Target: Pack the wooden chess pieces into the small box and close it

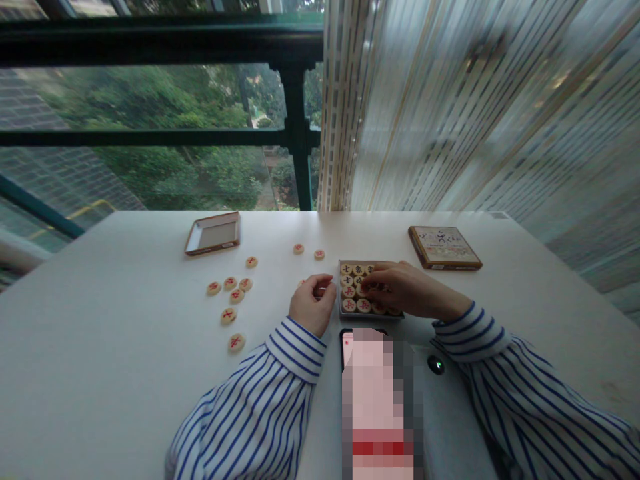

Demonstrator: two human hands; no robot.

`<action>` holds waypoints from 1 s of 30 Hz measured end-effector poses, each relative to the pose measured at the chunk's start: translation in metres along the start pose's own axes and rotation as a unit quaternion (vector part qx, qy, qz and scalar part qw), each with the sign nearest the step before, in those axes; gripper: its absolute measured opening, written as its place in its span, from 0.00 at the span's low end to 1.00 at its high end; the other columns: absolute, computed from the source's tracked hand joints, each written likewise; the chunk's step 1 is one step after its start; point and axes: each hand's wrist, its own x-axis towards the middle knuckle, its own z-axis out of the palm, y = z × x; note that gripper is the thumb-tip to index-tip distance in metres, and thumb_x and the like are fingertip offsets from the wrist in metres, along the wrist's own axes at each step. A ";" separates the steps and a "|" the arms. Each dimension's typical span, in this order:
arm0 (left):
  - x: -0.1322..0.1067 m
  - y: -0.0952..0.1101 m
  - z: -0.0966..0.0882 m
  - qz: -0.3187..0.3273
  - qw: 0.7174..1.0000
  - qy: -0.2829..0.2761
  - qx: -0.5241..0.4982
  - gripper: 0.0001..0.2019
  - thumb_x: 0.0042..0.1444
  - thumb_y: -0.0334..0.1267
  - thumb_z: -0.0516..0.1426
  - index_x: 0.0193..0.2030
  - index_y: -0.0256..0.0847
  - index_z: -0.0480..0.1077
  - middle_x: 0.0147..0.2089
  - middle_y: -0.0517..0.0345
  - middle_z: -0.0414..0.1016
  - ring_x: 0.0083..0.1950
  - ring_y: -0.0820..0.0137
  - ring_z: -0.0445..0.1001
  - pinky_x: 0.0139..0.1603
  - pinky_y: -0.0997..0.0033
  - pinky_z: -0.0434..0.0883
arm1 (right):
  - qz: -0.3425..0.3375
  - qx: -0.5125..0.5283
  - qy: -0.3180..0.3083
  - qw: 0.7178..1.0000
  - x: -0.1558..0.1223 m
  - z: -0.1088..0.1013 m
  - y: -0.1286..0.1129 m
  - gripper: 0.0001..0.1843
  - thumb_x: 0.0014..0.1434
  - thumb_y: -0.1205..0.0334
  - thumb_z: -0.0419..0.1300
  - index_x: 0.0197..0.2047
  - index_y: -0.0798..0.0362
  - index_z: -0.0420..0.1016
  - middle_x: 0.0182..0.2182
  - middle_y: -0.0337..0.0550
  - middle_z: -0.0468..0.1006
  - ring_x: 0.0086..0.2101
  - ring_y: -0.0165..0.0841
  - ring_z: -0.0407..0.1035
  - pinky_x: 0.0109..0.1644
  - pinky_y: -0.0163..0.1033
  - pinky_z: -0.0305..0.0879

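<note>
An open box [341, 293] holds rows of round wooden Chinese chess pieces with black and red characters. Over its right part reaches my right hand [400, 287], its fingers closed at a Chinese chess piece [360, 291] inside; the hand hides much of the box. Just left of the box, my left hand [313, 303] is curled, thumb near the fingers; what lies within them, if anything, is hidden. Part of one piece [301, 283] shows beside that hand. Several red-marked pieces [237, 295] are scattered on the table farther left, and two pieces [319, 255] lie beyond the hand.
The white table [125, 347] stands against a window and a curtain [425, 133]. An upturned box lid [214, 235] lies at the back left, a printed flat box [445, 247] at the back right. A phone [347, 353], mostly blurred out, is in front of the open box.
</note>
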 end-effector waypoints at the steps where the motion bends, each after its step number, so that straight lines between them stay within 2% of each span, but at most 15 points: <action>1: 0.000 0.000 0.000 -0.002 1.000 -0.001 0.000 0.12 0.44 0.38 0.58 0.36 0.34 0.71 0.31 0.53 0.74 0.27 0.73 0.71 0.28 0.74 0.69 | 0.000 0.001 -0.001 1.000 0.000 0.000 0.000 0.14 0.59 0.56 0.51 0.40 0.50 0.75 0.33 0.43 0.74 0.33 0.31 0.67 0.35 0.34 0.56; 13: 0.000 0.000 0.000 0.000 1.000 -0.003 0.014 0.13 0.45 0.39 0.58 0.37 0.34 0.71 0.31 0.53 0.74 0.28 0.73 0.71 0.29 0.74 0.69 | 0.000 0.000 -0.006 1.000 0.000 0.000 0.000 0.13 0.59 0.56 0.51 0.40 0.50 0.75 0.33 0.42 0.74 0.33 0.31 0.66 0.35 0.35 0.56; 22: 0.000 0.001 0.000 -0.007 1.000 0.000 0.004 0.12 0.43 0.38 0.58 0.35 0.35 0.71 0.27 0.56 0.73 0.26 0.74 0.70 0.27 0.74 0.67 | 0.003 0.010 -0.008 1.000 -0.001 -0.002 -0.002 0.12 0.59 0.58 0.52 0.39 0.50 0.75 0.33 0.42 0.74 0.32 0.30 0.66 0.34 0.34 0.56; 30: 0.000 0.001 0.000 -0.003 1.000 -0.002 0.009 0.12 0.45 0.38 0.58 0.36 0.35 0.71 0.30 0.54 0.74 0.27 0.73 0.71 0.28 0.75 0.68 | -0.002 -0.001 -0.006 1.000 0.000 0.000 -0.001 0.13 0.59 0.57 0.51 0.39 0.50 0.75 0.33 0.43 0.74 0.33 0.31 0.66 0.35 0.34 0.56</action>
